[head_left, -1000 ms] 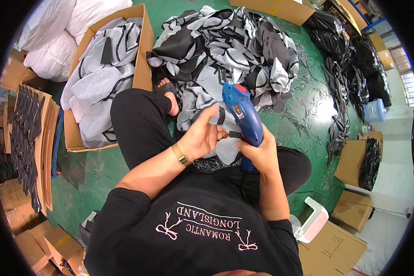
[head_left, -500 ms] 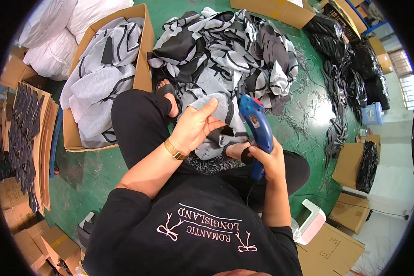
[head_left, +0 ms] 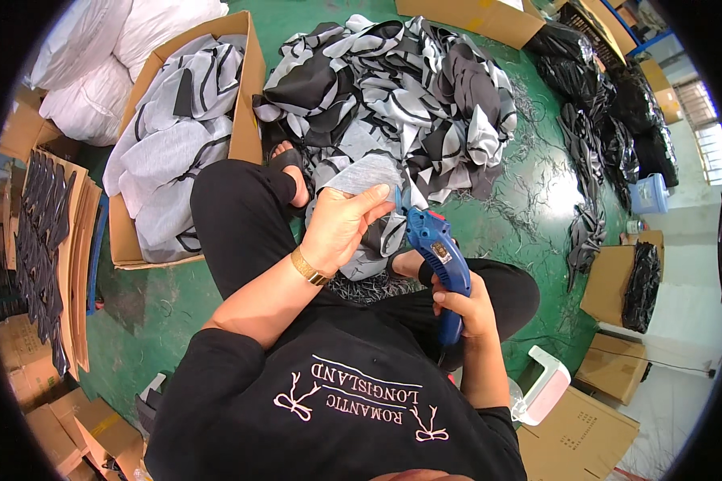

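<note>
Grey fabric piece (head_left: 369, 178) pinched in left hand (head_left: 341, 226), lower edge hidden behind it, right hand (head_left: 465, 309) gripping blue electric cutter (head_left: 440, 260), blade obscured.

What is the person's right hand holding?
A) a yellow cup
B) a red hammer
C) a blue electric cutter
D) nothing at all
C: the right hand grips the handle of a blue electric cutter, whose tip meets the grey fabric piece held up by the left hand.
</note>
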The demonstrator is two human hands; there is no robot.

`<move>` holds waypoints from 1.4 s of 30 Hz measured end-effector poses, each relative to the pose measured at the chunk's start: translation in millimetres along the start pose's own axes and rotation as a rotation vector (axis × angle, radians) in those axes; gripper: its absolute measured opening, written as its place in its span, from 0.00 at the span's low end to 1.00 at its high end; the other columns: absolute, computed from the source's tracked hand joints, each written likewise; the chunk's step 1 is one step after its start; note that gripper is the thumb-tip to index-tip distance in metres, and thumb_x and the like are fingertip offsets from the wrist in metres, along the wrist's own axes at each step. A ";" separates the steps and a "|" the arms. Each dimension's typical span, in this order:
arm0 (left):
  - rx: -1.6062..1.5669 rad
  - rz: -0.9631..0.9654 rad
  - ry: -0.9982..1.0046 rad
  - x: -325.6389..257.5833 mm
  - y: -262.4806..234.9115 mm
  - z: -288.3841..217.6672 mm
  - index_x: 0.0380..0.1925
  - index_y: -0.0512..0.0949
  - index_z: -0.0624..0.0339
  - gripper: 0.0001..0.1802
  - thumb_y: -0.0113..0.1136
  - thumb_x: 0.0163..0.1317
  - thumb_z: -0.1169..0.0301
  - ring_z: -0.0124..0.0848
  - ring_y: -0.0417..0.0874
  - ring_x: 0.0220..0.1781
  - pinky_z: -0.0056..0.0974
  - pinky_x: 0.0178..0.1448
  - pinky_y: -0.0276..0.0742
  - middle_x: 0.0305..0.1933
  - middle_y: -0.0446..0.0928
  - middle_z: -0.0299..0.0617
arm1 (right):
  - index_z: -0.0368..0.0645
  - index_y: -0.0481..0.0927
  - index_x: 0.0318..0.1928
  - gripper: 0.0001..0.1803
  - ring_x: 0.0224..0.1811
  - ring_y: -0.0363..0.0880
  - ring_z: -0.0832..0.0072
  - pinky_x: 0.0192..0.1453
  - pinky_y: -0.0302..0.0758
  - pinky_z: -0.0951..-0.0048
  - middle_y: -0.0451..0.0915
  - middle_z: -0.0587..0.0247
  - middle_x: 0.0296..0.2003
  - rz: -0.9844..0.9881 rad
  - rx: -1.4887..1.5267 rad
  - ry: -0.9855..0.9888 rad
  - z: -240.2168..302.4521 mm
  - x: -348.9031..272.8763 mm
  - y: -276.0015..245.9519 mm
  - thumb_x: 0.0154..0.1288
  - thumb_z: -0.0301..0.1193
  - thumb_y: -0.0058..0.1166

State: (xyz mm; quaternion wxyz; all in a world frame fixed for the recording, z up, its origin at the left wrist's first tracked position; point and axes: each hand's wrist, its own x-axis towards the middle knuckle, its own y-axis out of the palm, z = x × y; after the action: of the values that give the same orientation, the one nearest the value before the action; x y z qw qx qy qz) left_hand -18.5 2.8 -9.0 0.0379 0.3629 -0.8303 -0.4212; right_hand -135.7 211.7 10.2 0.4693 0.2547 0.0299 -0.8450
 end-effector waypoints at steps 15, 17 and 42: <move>0.326 0.156 0.066 -1.8 1.2 -18.4 0.46 0.77 0.65 0.13 0.58 0.60 0.78 0.25 0.81 0.43 0.31 0.48 0.77 0.43 0.80 0.37 | 0.32 0.75 0.36 0.17 0.20 0.73 0.74 0.26 0.73 0.75 0.74 0.61 0.22 0.050 -0.026 -0.018 11.3 2.8 -10.5 0.42 0.26 0.61; 0.396 0.181 0.089 -1.3 -1.3 -22.3 0.46 0.77 0.66 0.13 0.57 0.60 0.78 0.24 0.80 0.42 0.30 0.47 0.76 0.43 0.80 0.37 | 0.32 0.75 0.36 0.17 0.20 0.73 0.74 0.26 0.73 0.75 0.74 0.61 0.22 0.055 -0.043 -0.014 17.6 1.4 -11.5 0.42 0.26 0.60; 0.363 0.397 -0.222 -17.9 8.9 -7.1 0.46 0.77 0.63 0.13 0.57 0.61 0.76 0.22 0.79 0.42 0.30 0.47 0.75 0.43 0.80 0.36 | 0.38 0.75 0.40 0.22 0.30 0.71 0.84 0.35 0.69 0.81 0.74 0.71 0.29 -0.127 -0.334 -0.308 45.8 47.4 38.7 0.46 0.29 0.70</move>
State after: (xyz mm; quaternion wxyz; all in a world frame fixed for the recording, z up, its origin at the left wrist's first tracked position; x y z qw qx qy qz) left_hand -7.8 12.8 6.4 -0.0368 0.1459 -0.9460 -0.2872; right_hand -143.2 140.0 35.6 0.4497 0.0394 0.1133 -0.8851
